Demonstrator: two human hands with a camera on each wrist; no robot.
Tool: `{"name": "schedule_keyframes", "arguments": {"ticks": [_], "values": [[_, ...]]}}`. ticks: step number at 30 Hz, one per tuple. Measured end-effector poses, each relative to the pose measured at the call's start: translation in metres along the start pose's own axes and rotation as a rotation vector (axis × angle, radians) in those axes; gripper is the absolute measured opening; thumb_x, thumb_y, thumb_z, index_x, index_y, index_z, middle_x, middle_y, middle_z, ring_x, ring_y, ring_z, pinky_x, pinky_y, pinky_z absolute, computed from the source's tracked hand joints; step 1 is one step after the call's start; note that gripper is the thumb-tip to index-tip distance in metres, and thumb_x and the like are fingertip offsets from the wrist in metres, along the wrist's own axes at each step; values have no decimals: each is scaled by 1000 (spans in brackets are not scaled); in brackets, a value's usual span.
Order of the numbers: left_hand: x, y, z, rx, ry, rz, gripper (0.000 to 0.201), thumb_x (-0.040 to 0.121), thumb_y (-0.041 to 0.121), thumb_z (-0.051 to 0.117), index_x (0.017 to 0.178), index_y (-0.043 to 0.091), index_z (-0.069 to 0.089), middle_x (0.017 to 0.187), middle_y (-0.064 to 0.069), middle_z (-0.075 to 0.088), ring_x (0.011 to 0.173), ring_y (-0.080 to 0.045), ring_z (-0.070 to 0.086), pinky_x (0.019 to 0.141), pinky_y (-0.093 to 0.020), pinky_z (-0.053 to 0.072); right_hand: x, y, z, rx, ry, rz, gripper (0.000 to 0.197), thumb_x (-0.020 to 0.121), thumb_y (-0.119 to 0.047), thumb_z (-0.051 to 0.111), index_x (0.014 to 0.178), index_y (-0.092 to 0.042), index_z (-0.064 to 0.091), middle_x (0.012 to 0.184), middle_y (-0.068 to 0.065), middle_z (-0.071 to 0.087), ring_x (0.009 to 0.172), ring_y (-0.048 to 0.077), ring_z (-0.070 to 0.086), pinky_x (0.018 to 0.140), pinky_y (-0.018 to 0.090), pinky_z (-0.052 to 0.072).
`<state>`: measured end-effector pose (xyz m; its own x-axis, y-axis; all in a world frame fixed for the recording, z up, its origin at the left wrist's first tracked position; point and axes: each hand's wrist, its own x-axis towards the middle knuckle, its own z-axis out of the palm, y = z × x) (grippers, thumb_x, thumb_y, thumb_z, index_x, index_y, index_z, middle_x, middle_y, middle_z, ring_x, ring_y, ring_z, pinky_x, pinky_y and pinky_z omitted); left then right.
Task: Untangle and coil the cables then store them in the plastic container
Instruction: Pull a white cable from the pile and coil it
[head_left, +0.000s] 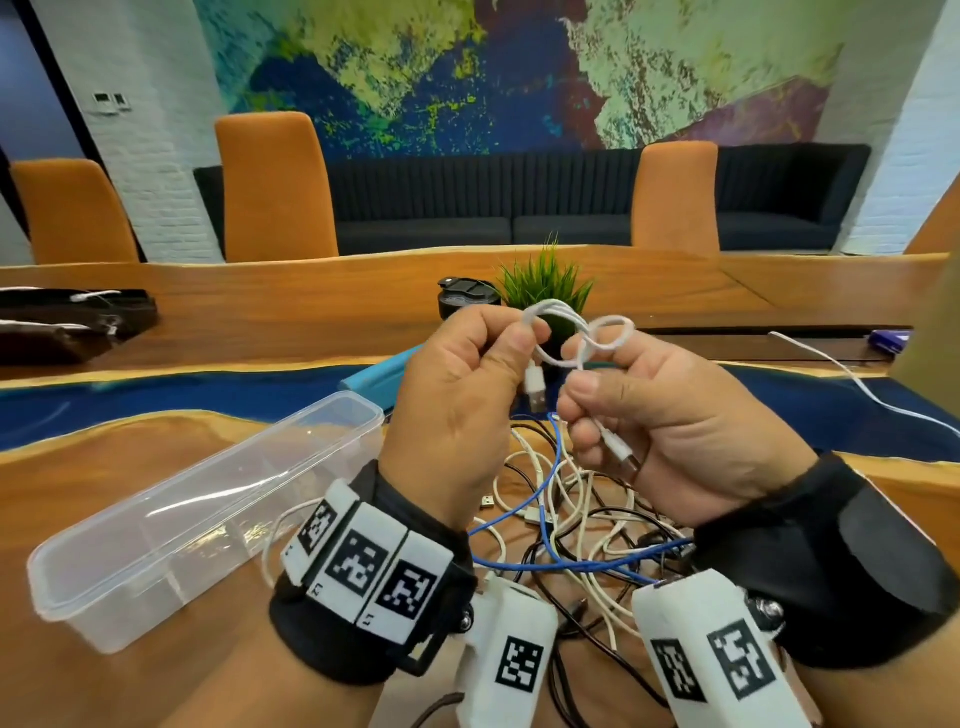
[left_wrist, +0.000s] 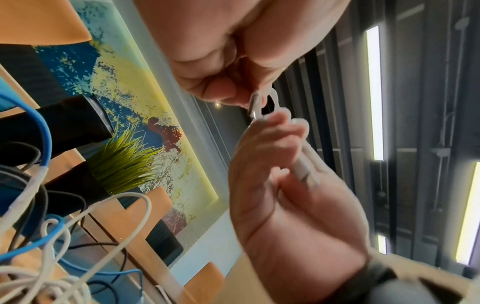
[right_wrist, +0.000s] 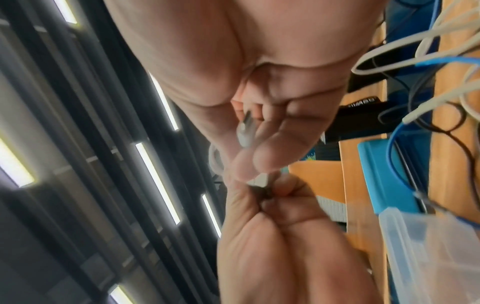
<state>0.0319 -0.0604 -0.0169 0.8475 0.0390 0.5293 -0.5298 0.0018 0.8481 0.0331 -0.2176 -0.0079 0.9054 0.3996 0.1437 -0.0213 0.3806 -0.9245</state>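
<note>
Both hands are raised above the table, close together, working one thin white USB cable (head_left: 576, 332) wound into small loops. The left hand (head_left: 457, 400) has its fingers curled and pinches the loop bundle near the top; a white USB-A plug (head_left: 535, 387) hangs from its grip, metal end pointing down. The right hand (head_left: 670, 415) pinches the crossing of the loops between thumb and forefinger, and the cable's other plug (head_left: 618, 454) lies across its palm, long axis running down and to the right, toward the wrist. The loops stand roughly upright between the two hands.

Beneath the hands, a tangled heap of white, black and blue cables (head_left: 566, 525) lies on the wooden tabletop (head_left: 156, 447); exactly how many cannot be counted, though one blue cable (head_left: 550, 499) stands out. One clear rectangular plastic container (head_left: 171, 525) sits left of the heap, just beside it, lidless, its long axis running from near left to far right. Its far end lies close to a turquoise flat lid (head_left: 379, 376). Further back are one small green potted plant (head_left: 545, 286) and one black lidded cup (head_left: 465, 296). Open tabletop lies in front of the container.
</note>
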Motion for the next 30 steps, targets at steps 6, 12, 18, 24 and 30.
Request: {"name": "schedule_keyframes", "arguments": {"ticks": [6,12,18,24,30], "values": [[13,-1,-18,-276,247,-118,24,103,18,46,89,17,65,70,2,59,63,-12,47,61,-24,43,0,7,-4,-525,33,-28,2,85,-2,66,84,-4,65,68,12,69,53,16,60,47,26,49],[9,3,-7,-502,23,-396,22,101,15,46,90,11,65,65,-2,59,61,-13,50,52,-21,44,7,18,-4,-755,195,-105,7,84,-13,72,78,-15,72,66,6,69,54,14,62,50,29,50],[4,2,-6,-228,-177,-399,21,100,18,49,89,12,66,72,-5,61,63,-15,49,56,-27,39,5,11,-5,-773,314,-263,6,80,-15,75,75,-15,72,64,9,68,54,15,60,50,29,48],[2,1,-5,-182,-249,-396,20,101,15,48,94,8,65,96,-16,72,87,-27,70,71,-34,57,5,6,-4,-499,325,-233,14,79,-17,75,84,-6,67,72,17,68,57,15,56,45,24,46],[2,3,-6,-50,-96,-293,16,98,14,55,95,4,67,89,-18,73,75,-20,67,70,-30,57,2,1,-7,-568,263,-211,8,78,-16,75,80,-12,69,68,8,64,62,16,59,52,28,50]]}}
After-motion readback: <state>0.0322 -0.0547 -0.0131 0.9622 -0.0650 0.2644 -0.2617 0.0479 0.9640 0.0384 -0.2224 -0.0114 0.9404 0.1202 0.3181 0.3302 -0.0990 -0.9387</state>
